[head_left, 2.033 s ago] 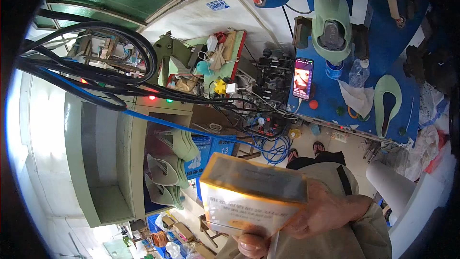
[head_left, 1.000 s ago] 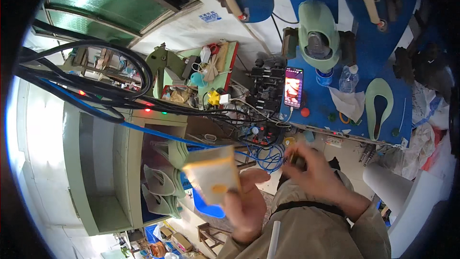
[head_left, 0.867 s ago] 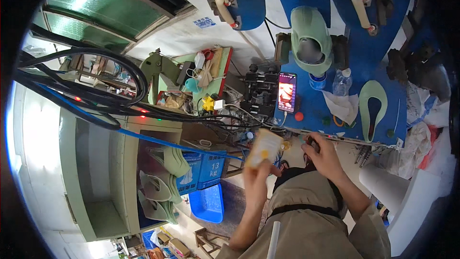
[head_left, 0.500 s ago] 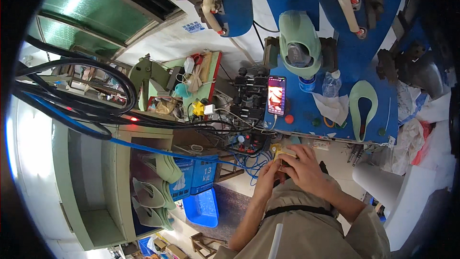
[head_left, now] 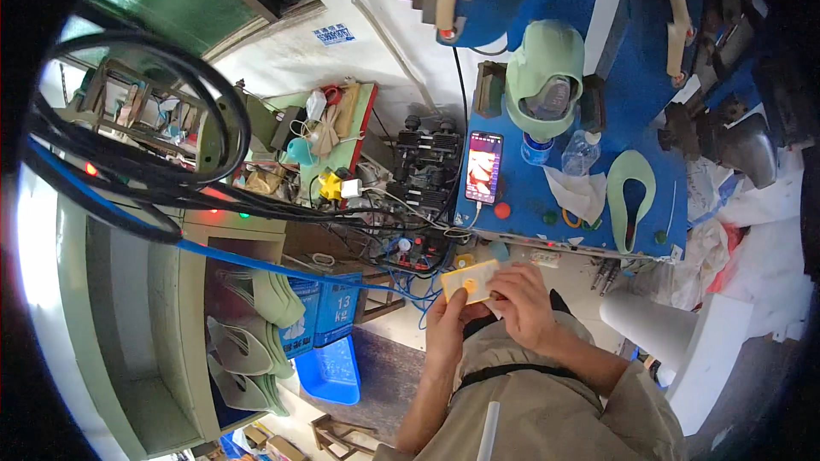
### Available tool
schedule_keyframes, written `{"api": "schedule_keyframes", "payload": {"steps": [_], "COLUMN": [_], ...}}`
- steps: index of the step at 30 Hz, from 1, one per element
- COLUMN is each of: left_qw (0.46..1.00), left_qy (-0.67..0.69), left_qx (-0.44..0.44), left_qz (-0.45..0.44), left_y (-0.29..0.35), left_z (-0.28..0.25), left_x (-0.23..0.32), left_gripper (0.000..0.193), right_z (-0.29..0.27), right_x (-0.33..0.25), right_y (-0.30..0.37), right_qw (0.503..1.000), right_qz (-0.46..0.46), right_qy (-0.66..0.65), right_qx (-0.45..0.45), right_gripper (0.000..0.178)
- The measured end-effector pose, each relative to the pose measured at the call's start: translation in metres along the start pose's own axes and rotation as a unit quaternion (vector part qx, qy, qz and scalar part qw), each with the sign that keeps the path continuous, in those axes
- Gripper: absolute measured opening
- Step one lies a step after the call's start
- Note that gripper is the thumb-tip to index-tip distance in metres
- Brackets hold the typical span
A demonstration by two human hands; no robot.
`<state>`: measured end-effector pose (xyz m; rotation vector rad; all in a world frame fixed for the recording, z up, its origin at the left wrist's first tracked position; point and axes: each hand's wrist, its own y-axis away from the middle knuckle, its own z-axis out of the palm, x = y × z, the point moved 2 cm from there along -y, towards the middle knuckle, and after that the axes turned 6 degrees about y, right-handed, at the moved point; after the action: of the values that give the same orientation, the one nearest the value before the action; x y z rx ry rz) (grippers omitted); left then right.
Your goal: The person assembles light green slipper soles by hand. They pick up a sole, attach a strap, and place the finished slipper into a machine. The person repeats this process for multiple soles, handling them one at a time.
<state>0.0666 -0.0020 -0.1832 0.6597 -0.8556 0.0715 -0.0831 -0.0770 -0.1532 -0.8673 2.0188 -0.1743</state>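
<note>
A small flat yellow-and-white packet [head_left: 471, 280] with a round yellow mark is held up in front of my body. My left hand [head_left: 445, 324] grips its near-left edge, the thumb lying on its face. My right hand [head_left: 521, 297] is curled at the packet's right end, fingers bent onto it; whether anything else is pinched there is hidden. Beyond my hands, a lit phone [head_left: 484, 167] lies on the blue bench [head_left: 530, 218], with a cable plugged into its near end.
On the bench are a pale green shoe upper on a form [head_left: 547, 77], a clear bottle [head_left: 582, 154], white paper [head_left: 577, 193] and a flat green shoe piece [head_left: 630, 192]. Thick black cables [head_left: 282, 207] cross at left. Below stand a cabinet [head_left: 184, 324] and a blue tray [head_left: 330, 373].
The packet has tilted, and its face now shows more fully between my hands. My left hand has shifted slightly left. The whole view has turned a little.
</note>
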Motion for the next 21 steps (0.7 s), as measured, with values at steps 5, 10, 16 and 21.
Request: {"api": "schedule_keyframes", "payload": {"steps": [5,10,16,21], "left_qw": [0.969,0.911,0.791,0.806], "left_qy": [-0.03,-0.025,-0.365,-0.353], "left_qx": [0.006,-0.051,0.05,0.114], "left_qz": [0.246,0.407,0.488,0.461], "left_y": [0.039,0.085,0.162,0.172], "left_z": [0.046,0.091,0.043,0.028], "left_x": [0.064,0.096,0.072,0.063], "left_gripper": [0.031,0.047,0.045,0.053], "right_z": [-0.024,-0.03,-0.03,-0.023], "right_x": [-0.048,-0.091,-0.104,-0.105], "right_y": [-0.029,-0.031,-0.009,-0.002], "right_qw": [0.901,0.83,0.852,0.879], "right_qz": [0.241,0.141,-0.05,-0.138], "right_qy": [-0.361,-0.516,-0.502,-0.43], "right_qx": [-0.023,-0.159,-0.144,-0.152], "right_gripper": [0.032,0.03,0.043,0.065]}}
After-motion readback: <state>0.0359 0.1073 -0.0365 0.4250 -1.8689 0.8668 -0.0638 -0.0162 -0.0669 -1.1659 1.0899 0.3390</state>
